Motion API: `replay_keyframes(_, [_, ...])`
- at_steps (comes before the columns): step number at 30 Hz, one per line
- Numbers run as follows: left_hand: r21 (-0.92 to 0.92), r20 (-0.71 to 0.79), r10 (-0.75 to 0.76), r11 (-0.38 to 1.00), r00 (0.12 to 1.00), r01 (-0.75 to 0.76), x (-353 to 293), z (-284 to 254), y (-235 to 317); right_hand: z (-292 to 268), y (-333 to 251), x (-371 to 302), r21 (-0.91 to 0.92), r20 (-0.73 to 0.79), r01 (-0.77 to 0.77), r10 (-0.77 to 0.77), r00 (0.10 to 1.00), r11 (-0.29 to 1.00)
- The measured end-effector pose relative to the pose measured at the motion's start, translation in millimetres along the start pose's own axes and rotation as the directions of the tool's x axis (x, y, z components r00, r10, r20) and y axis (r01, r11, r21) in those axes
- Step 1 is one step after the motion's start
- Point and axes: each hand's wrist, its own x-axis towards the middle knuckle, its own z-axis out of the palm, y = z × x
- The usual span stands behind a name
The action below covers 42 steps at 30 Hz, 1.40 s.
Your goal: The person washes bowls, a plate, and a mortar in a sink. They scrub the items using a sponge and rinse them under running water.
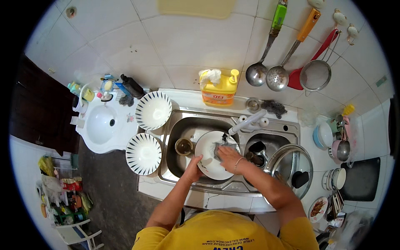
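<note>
A white plate (207, 145) is held over the larger basin of the steel sink (175, 166). My left hand (193, 168) grips its left lower rim, with the thumb on the upper face. On the plate's right part, my right hand (229, 158) presses a grey scrubbing cloth (217, 149) that is partly hidden under the fingers. The white faucet (246, 123) reaches over the plate's far edge. To the left of the plate, a small brown-toned bowl or cup (183, 146) sits in the same basin.
Two striped bowls (143, 154) stand left of the sink. A glass lid (309, 160) leans over the smaller basin, which holds dark items (257, 153). Behind are a yellow detergent jug (219, 89) and a dark scrubber (273, 108). A ladle (256, 74) and other utensils hang above.
</note>
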Motion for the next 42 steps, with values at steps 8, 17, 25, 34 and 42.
replay_keyframes(8, [0.067,-0.042,0.125,0.990,0.991,-0.122,-6.2,23.0,10.3,8.3,-12.5,27.3,0.118,-0.267,-0.183,0.209,0.941,0.976])
replay_keyframes(17, [0.170,-0.032,0.184,0.970,0.982,-0.176,-1.4,19.7,1.4,24.6,-28.0,28.0,0.573,-0.453,0.087,0.226,0.862,0.815])
replay_keyframes(25, [0.385,-0.036,0.255,0.896,0.966,-0.222,-18.8,32.2,16.3,36.2,57.8,60.2,0.603,-0.507,-0.209,0.571,0.645,0.770])
replay_keyframes(34, [0.302,-0.011,0.283,0.915,0.959,-0.266,5.7,24.6,27.9,37.6,-16.7,29.2,0.583,-0.498,0.264,0.081,0.863,0.768])
replay_keyframes(42, [0.168,-0.052,0.015,0.986,0.999,-0.006,16.3,-0.7,62.4,2.0,-14.1,-24.1,0.027,-0.501,0.190,-0.151,0.852,0.981])
